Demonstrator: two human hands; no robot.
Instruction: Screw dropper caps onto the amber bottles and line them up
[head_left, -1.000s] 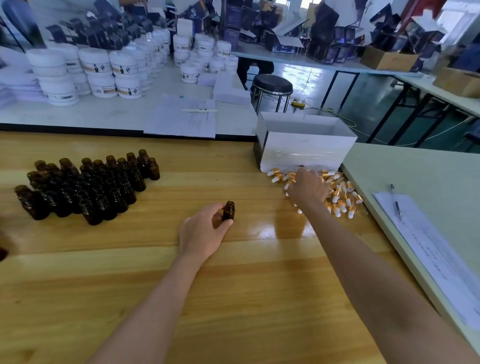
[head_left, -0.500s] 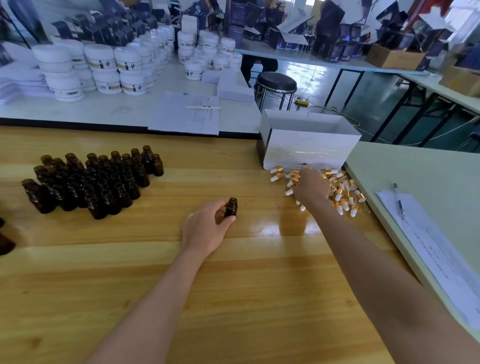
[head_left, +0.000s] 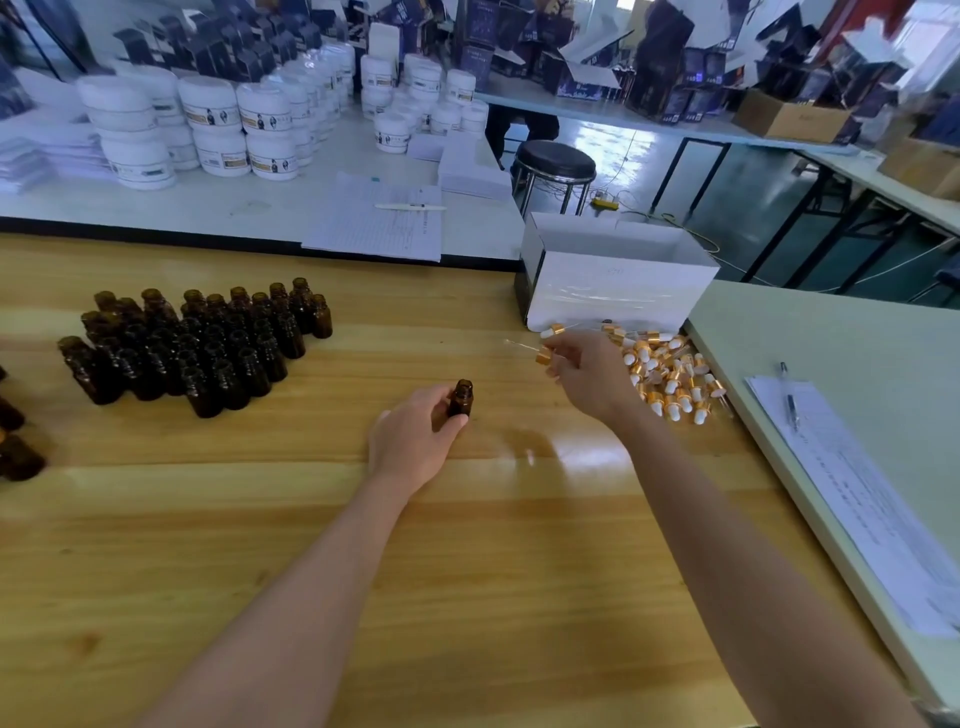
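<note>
Left hand holds one small amber glass bottle upright on the light wooden worktop, mid-worktop. Left fingers and thumb are curled round the bottle body; the neck is open, with no cap on it.

Right hand is raised just right of and beyond that bottle, not touching it. Right fingers pinch a single dropper cap with gold collar and clear glass pipette. The pipette sticks out to the left and the bulb end is hidden in the grip.

A loose pile of gold-collared, white-bulbed dropper caps lies on the worktop just right of the right hand, in front of an open white cardboard box. Can't tell what's inside the box.

A tight cluster of uncapped amber glass bottles stands upright at the left of the worktop, well apart from the held bottle. A few more dark bottles are cut off at the far left edge; can't tell whether they are capped.

A pale green table butts against the worktop's right side, carrying printed paper sheets with a pen on top.
</note>
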